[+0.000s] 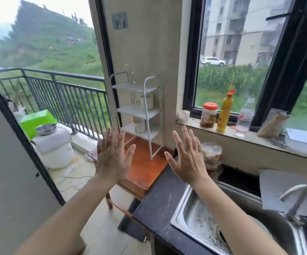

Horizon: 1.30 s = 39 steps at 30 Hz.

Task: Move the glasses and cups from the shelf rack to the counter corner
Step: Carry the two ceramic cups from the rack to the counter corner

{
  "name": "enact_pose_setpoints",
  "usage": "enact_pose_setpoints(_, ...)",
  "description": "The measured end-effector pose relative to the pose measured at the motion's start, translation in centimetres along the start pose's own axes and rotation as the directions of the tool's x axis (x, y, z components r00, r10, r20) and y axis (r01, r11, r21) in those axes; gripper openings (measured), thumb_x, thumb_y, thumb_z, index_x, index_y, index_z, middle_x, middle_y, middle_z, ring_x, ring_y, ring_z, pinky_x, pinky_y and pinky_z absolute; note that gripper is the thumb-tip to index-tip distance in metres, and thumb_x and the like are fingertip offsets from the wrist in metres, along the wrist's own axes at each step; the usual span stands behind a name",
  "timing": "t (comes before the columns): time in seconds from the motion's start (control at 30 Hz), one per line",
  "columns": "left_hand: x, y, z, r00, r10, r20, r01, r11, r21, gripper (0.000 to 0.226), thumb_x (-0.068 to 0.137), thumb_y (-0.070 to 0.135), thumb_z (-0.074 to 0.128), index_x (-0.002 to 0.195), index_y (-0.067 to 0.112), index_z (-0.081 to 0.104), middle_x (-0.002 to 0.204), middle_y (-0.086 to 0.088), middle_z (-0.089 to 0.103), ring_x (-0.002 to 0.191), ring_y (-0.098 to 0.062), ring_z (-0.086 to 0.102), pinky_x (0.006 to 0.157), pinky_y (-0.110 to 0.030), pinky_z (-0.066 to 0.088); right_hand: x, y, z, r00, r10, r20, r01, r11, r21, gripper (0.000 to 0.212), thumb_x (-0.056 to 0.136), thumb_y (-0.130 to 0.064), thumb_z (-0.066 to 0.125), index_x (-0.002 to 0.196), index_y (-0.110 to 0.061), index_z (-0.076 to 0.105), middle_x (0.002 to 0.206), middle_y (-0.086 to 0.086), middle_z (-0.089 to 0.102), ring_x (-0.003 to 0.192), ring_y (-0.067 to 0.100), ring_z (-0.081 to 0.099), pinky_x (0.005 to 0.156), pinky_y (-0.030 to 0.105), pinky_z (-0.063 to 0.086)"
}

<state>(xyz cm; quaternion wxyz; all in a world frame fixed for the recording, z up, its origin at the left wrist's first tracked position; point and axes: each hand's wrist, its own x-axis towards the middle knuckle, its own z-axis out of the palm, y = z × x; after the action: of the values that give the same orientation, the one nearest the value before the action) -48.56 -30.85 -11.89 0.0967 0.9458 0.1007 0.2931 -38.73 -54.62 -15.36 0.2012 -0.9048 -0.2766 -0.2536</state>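
A white three-tier shelf rack (150, 89) stands on a small wooden table (145, 168) against the wall. A white cup (146, 101) sits on the rack's middle tier and another white cup (139, 125) on the bottom tier; a clear glass beside the upper cup is hard to make out. My left hand (112, 157) and my right hand (189, 159) are both raised in front of the rack, palms forward, fingers spread, holding nothing. The dark counter corner (160, 197) lies below my right hand.
A steel sink (187, 203) with a tap (294, 197) is at lower right. Plastic jars (212, 155) stand at the counter's back. The windowsill holds a small cup (184, 116), a red-lidded jar (208, 115), a yellow bottle (224, 112) and a water bottle (244, 118). A balcony railing (66, 96) is at left.
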Motion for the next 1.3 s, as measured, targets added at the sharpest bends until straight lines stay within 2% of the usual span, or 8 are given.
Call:
enact_pose_setpoints(0.23,5.6,-8.6,3.3,0.997,-0.083,-0.002,0.083,0.996,0.021,0.077,0.093,0.061,0.018,0.156,0.017,0.026,0.166,-0.012,0.013,0.153,-0.03,0.008,0.122,-0.055,0.011,8.5,-3.6,8.8,0.992,-0.111,0.058,0.108,0.993,0.05,0.075,0.099,-0.059,0.041,0.16,-0.022,0.019,0.169,0.017,0.01,0.154,0.038,0.015,0.12,0.051,0.021)
enact_pose_setpoints(0.37,9.5,-13.6,7.4,0.996,-0.078,0.035,0.077,0.997,0.018,0.071,0.098,0.057,0.028,0.157,0.017,0.023,0.167,-0.011,0.01,0.154,-0.028,0.003,0.122,-0.054,0.008,12.0,-4.3,13.7,0.99,-0.11,0.089,0.11,0.994,-0.002,0.075,0.099,-0.058,0.04,0.161,-0.021,0.019,0.168,0.018,0.012,0.154,0.039,0.017,0.12,0.051,0.026)
enact_pose_setpoints(0.67,22.1,-24.3,14.9,0.972,0.092,0.217,-0.062,0.988,-0.144,0.075,0.095,0.063,0.014,0.159,0.023,0.009,0.167,-0.01,-0.001,0.154,-0.025,-0.008,0.124,-0.049,0.001,21.3,-7.6,22.7,0.983,0.159,0.096,-0.15,0.984,-0.094,0.077,0.097,-0.053,0.047,0.161,-0.019,0.02,0.167,0.018,0.018,0.153,0.037,0.021,0.118,0.049,0.031)
enact_pose_setpoints(0.83,27.2,-28.0,18.8,0.949,0.174,0.264,-0.138,0.979,-0.149,0.071,0.101,0.055,0.028,0.159,0.021,0.009,0.167,-0.013,0.002,0.154,-0.028,-0.004,0.124,-0.05,0.006,23.9,-8.7,26.9,0.941,0.294,0.167,-0.272,0.951,-0.145,0.073,0.1,-0.053,0.043,0.161,-0.02,0.019,0.167,0.013,0.02,0.151,0.031,0.024,0.115,0.046,0.034)
enact_pose_setpoints(0.93,28.5,-29.3,21.6,0.925,0.177,0.337,-0.125,0.977,-0.172,0.072,0.1,0.058,0.025,0.159,0.02,0.007,0.167,-0.011,0.0,0.154,-0.027,-0.006,0.124,-0.049,0.004,24.5,-8.7,29.9,0.914,0.328,0.238,-0.294,0.941,-0.167,0.069,0.101,-0.051,0.044,0.159,-0.02,0.022,0.165,0.01,0.026,0.149,0.029,0.029,0.112,0.045,0.038)
enact_pose_setpoints(1.03,29.0,-30.3,24.6,0.886,0.162,0.434,-0.109,0.983,-0.146,0.074,0.099,0.062,0.018,0.159,0.023,0.001,0.168,-0.009,-0.004,0.154,-0.025,-0.01,0.125,-0.047,0.002,25.4,-7.9,33.4,0.868,0.378,0.322,-0.37,0.925,-0.087,0.068,0.101,-0.049,0.046,0.158,-0.02,0.024,0.161,0.007,0.033,0.146,0.026,0.034,0.113,0.042,0.038)
enact_pose_setpoints(1.13,29.4,-31.0,27.0,0.821,0.159,0.548,-0.104,0.986,-0.13,0.08,0.097,0.067,0.024,0.159,0.026,-0.007,0.167,-0.005,-0.015,0.152,-0.023,-0.018,0.124,-0.047,-0.002,27.2,-6.8,36.7,0.787,0.471,0.398,-0.521,0.854,0.02,0.07,0.099,-0.05,0.048,0.158,-0.021,0.023,0.156,0.007,0.038,0.141,0.028,0.041,0.111,0.045,0.04)
enact_pose_setpoints(1.3,31.0,-31.7,29.8,0.718,0.136,0.682,0.006,0.979,-0.202,0.092,0.092,0.071,0.037,0.157,0.03,-0.012,0.166,0.0,-0.02,0.151,-0.017,-0.023,0.124,-0.045,-0.005,30.6,-4.5,41.4,0.672,0.599,0.436,-0.736,0.605,0.304,0.06,0.099,-0.052,0.052,0.15,-0.023,0.04,0.146,0.007,0.051,0.126,0.028,0.056,0.1,0.035,0.043)
